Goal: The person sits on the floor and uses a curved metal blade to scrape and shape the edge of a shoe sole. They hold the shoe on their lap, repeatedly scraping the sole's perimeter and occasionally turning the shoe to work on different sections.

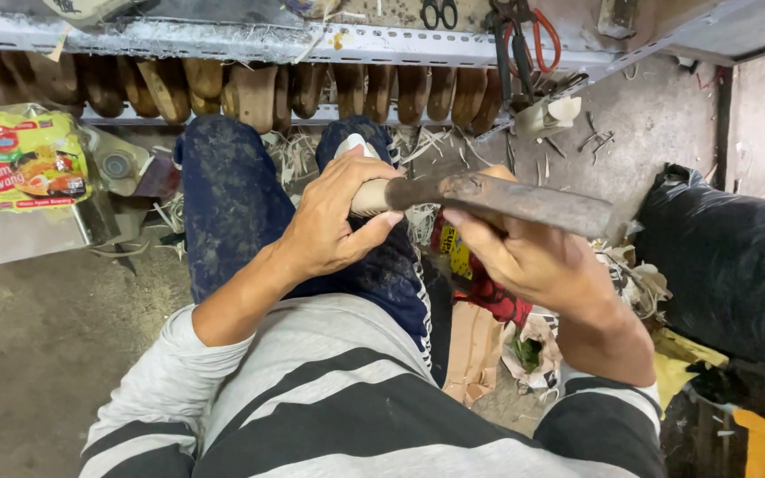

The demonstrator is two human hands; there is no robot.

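Both hands grip knife, lying crosswise

The left hand is curled into a closed grip, thumb stretched forward along the top and knuckles turned up, its wrist bent inward from a bare forearm with the sleeve pushed up near the elbow. The right hand lies palm down, fingers curled under at the front, its forearm running back to a striped sleeve. Both hands meet close together above the knees.
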